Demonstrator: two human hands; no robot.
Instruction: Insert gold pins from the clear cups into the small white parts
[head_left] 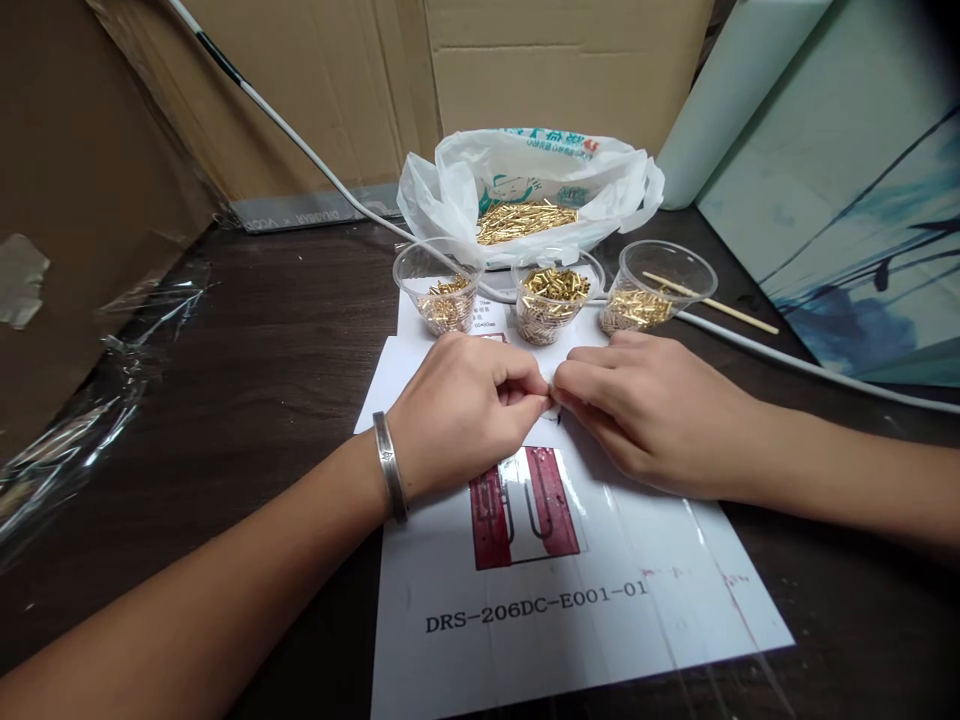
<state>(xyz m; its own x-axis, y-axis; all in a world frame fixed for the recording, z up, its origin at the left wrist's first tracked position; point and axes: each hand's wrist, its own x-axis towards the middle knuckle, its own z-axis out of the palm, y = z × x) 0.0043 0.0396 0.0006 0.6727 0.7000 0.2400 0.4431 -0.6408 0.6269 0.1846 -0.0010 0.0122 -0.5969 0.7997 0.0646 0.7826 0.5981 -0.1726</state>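
The paper sheet reads "DRS-206DC-E001-01" at its near end. Over it, the left hand pinches thumb to forefinger, meeting the curled right hand; whether either clamps anything, I cannot tell. Farther, shiny gold-coloured metal pieces lie in three round clear cups.

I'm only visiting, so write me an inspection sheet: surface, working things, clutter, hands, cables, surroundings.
Surface: dark table, printed paper on it.
Working things: three clear cups with gold pieces; white bag behind them with longer gold pieces.
Clutter: thin stick at the right cup; crumpled clear plastic at left.
Hands: left hand and right hand are close together above the paper; anything held is unclear.
Cables: one white cable crosses the table.
Surroundings: cardboard behind, painted panel right.
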